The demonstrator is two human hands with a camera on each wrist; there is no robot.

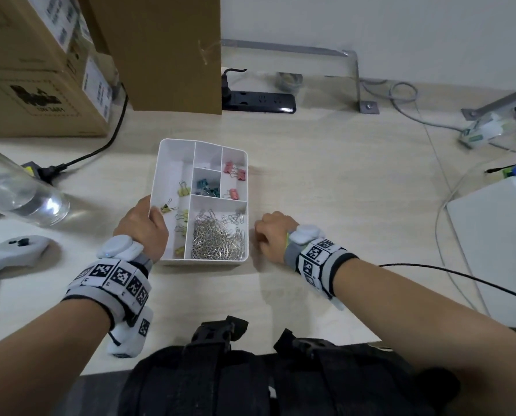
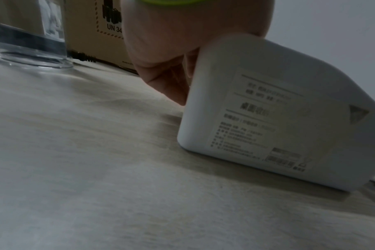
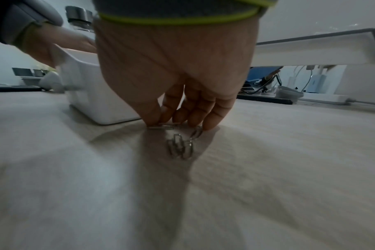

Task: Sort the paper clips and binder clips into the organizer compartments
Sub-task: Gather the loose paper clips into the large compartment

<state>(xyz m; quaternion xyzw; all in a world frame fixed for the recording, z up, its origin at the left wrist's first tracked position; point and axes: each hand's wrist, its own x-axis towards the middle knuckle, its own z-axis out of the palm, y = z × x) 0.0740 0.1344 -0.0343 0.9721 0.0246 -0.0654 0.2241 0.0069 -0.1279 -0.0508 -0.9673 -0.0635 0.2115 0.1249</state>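
The white organizer [image 1: 202,261] holds yellow binder clips [image 1: 182,205] in its long left compartment, teal clips [image 1: 207,187] in the small middle one, pink binder clips [image 1: 235,175] on the right and a heap of silver paper clips [image 1: 217,238] in front. My left hand [image 1: 148,219] grips its left rim; in the left wrist view the organizer [image 2: 289,110] is tilted and shows its labelled underside. My right hand [image 3: 167,123] rests on the table just right of the organizer [image 3: 92,94]. Its thumb and forefinger pinch one of several loose paper clips [image 3: 180,147].
A clear glass vessel [image 1: 19,190] lies at the left, with cardboard boxes [image 1: 40,85] behind it. A black power strip [image 1: 259,102] sits at the back. A white controller [image 1: 13,250] is at the near left, a white device [image 1: 497,235] and cables at the right.
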